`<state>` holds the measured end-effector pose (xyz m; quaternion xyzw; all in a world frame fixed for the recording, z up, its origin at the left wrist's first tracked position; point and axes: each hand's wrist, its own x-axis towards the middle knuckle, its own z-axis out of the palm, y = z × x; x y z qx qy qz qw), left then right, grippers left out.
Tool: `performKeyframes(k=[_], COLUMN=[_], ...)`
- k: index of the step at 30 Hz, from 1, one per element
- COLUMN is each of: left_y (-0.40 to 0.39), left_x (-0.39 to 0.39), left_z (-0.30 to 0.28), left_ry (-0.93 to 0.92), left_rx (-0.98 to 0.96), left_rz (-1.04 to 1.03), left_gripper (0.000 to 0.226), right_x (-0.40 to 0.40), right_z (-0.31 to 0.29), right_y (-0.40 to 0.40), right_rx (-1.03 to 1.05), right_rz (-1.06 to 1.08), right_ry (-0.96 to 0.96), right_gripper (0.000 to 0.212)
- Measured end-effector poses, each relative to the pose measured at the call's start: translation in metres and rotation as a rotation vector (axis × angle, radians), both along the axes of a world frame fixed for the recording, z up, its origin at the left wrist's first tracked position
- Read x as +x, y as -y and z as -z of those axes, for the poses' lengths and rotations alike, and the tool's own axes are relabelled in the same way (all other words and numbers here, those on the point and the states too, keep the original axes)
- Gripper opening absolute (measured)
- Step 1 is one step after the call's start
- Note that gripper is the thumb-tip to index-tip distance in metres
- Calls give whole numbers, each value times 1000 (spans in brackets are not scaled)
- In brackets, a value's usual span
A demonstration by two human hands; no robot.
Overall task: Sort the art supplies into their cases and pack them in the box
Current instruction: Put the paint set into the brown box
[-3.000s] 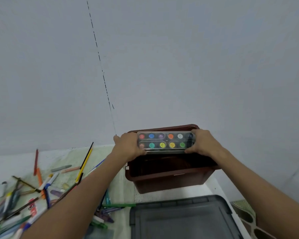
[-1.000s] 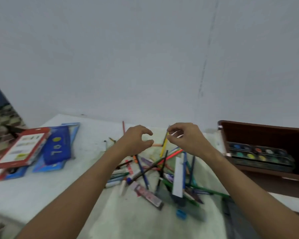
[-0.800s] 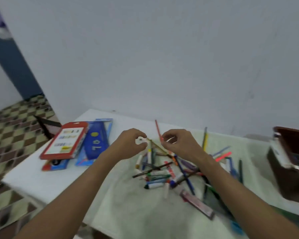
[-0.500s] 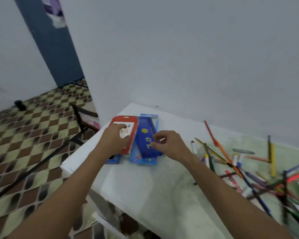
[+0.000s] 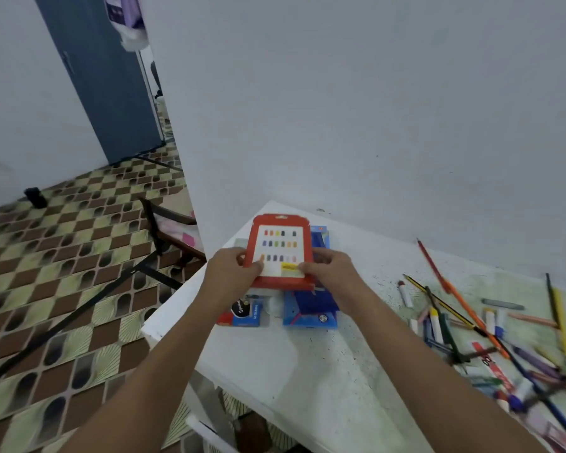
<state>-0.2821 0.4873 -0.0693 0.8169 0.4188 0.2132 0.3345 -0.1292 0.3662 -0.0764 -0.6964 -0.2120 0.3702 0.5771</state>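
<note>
At the bottom of the frame my two bare forearms run up from the lower corners toward the centre, over the white table point(image 5: 307, 371), whose near corner juts toward the lower left. Toward the lower right and right edge lies a loose scatter of pencils, markers and crayons point(image 5: 490, 335), crossing one another on a pale green, speckled patch of the tabletop; several at the far right are blurred.

Just left of centre, my left hand point(image 5: 229, 273) grips the lower left edge of the red case point(image 5: 276, 253), thumb on its front face. My right hand point(image 5: 332, 271) pinches the lower right edge of the same case, thumb on the white label beside a small yellow sticker. I hold the case tilted up, its front toward me, showing rows of small coloured swatches on a white panel.

Directly under the case, flat on the table, sit a blue case point(image 5: 311, 313) and, to its left, a small blue and red box point(image 5: 242, 313) with a dark round emblem. Whether the red case touches them I cannot tell.

Beyond the table's left edge, at middle left, a dark chair frame point(image 5: 164, 223) stands on the brown and cream checkered floor point(image 5: 62, 256). Farther up, a blue door point(image 5: 105, 76) fills the upper left, and a plain pale wall point(image 5: 373, 109) covers the upper right.
</note>
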Motion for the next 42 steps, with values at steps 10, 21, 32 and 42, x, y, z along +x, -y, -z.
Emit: performKeyframes(k=[10, 21, 32, 42], left_y=[-19, -38, -35, -21], left_x=[28, 2, -8, -14], left_z=[13, 28, 32, 9], left_ry=[34, -200, -269, 112], left_rx=[1, 6, -84, -162], left_rz=[99, 28, 29, 53], left_gripper=[37, 53, 23, 32], right_x=[56, 17, -31, -31], right_z=[8, 6, 15, -10], right_y=[52, 14, -36, -29], right_rx=[-52, -158, -363, 4], right_rz=[214, -6, -268, -55], right_ry=[46, 634, 599, 340], right_gripper=[57, 66, 40, 14])
